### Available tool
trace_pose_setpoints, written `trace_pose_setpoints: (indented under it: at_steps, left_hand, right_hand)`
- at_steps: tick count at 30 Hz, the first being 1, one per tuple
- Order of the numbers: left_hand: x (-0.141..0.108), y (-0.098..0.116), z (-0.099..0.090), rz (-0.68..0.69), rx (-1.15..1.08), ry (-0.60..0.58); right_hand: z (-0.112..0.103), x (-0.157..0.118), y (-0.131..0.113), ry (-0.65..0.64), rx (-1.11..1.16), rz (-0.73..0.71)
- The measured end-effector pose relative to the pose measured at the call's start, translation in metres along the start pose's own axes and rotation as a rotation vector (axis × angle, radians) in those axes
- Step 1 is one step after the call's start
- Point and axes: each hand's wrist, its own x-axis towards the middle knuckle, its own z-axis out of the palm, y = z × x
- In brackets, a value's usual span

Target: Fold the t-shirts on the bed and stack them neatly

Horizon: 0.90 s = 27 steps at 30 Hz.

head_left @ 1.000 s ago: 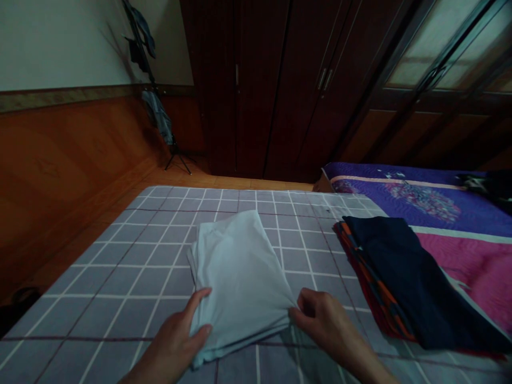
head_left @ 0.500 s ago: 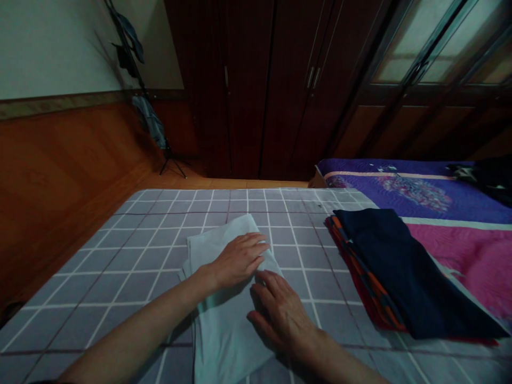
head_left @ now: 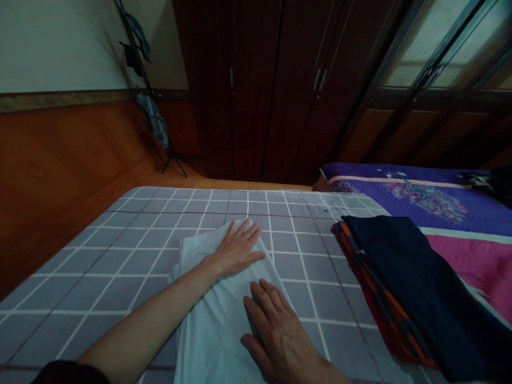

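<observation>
A folded pale cloth garment (head_left: 212, 325) lies on the grey checked bedspread (head_left: 132, 261) in front of me, its near end running out of view at the bottom. My left hand (head_left: 239, 248) rests flat on the far part of the garment, fingers spread, holding nothing. Closer to me, my right hand (head_left: 276, 328) is over the garment's right side with its thumb apart from the fingers. Nothing is gripped in it; whether the fingertips touch the fabric I cannot tell.
To the right sits a stack of folded clothes (head_left: 408, 282), dark blue on top, orange and red below. Beyond it is a purple and pink bedcover (head_left: 440, 245). Dark wardrobe doors (head_left: 256, 96) stand at the back, and a coat stand (head_left: 144, 80) at the back left.
My hands have moved apart: the left has spread its fingers flat toward the far end, and the right has drawn nearer to me. The view has shifted slightly.
</observation>
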Motion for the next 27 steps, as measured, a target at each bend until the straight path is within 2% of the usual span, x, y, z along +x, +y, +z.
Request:
trace_pose_setpoints:
  at_steps: [3,8,11,14,19,23,25,27]
  left_hand:
    - [0.004,-0.01,-0.002,-0.131,0.01,-0.01]
    - [0.005,-0.016,-0.004,-0.276,0.013,0.006]
    - [0.001,-0.017,-0.004,-0.209,0.025,0.007]
    - [-0.003,-0.02,-0.004,-0.148,0.016,-0.049]
    - [-0.011,-0.031,-0.017,-0.219,0.034,-0.068]
    - [-0.041,-0.041,-0.034,-0.227,0.06,-0.043]
    - [-0.065,-0.047,-0.042,-0.281,0.075,0.055]
    - [-0.092,-0.052,-0.048,-0.395,0.072,0.202]
  right_hand:
    - [0.003,0.001,0.0,0.022,-0.033,-0.015]
    - [0.0,0.002,-0.001,0.008,-0.096,-0.041]
    - [-0.003,0.002,-0.003,-0.021,-0.097,-0.043]
    - [-0.005,0.001,-0.003,-0.045,-0.073,-0.014]
    - [-0.005,-0.003,-0.002,-0.045,-0.04,0.01]
    - [-0.005,-0.006,0.001,-0.053,-0.048,-0.013]
    - [-0.003,-0.007,0.002,-0.052,-0.064,-0.02]
    - [-0.001,-0.007,0.003,-0.031,-0.08,-0.037]
